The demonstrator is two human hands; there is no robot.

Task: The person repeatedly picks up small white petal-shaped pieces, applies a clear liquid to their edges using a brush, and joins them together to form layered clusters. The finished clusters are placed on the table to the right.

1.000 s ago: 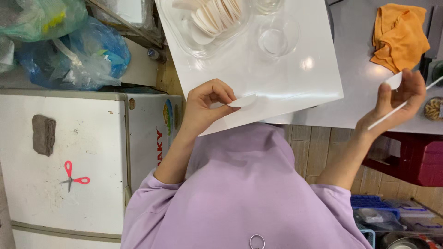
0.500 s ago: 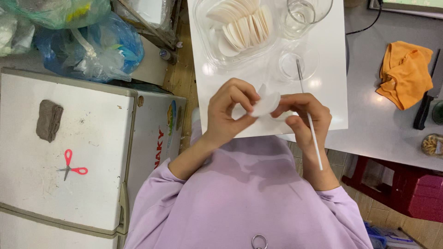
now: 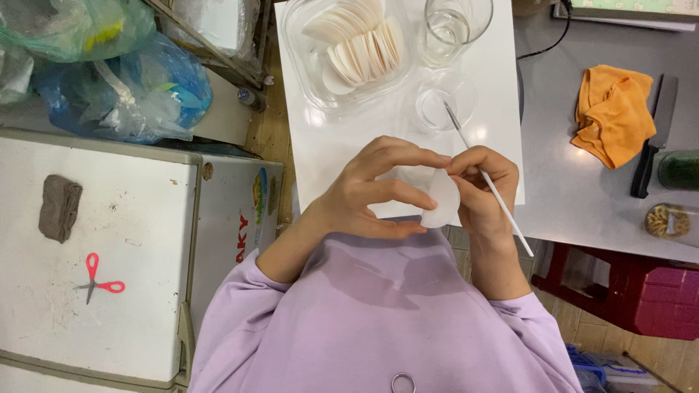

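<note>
2 hands meet at the near edge of a white board (image 3: 320,156), seen from the single head view. Left hand (image 3: 364,193): fingers curled, thumb and fingertips pinching a thin white oval wrapper (image 3: 443,200) along its left edge. Right hand (image 3: 484,193): closed around a slender white stick (image 3: 489,185), while its fingertips also touch the wrapper's right edge. The wrapper sits between the 2 hands, touching both, held above the board's near edge and the lilac sleeves (image 3: 378,313); its long axis runs roughly top to bottom in the frame, tilted slightly. The stick's long axis runs diagonally, its far tip pointing up and left toward a small clear glass bowl (image 3: 445,98), its near end passing down and right beyond the wrist. Neither hand is clearly nearer the wrapper.

Farther on the board: a clear container (image 3: 349,51) holding 1 fanned stack of similar white rounds, and a tall glass (image 3: 455,22) beside it. To the right, on a grey counter (image 3: 568,189), lie an orange cloth (image 3: 613,113) and a knife (image 3: 654,135). To the left, red scissors (image 3: 100,280) rest on a white cabinet top (image 3: 109,313).
</note>
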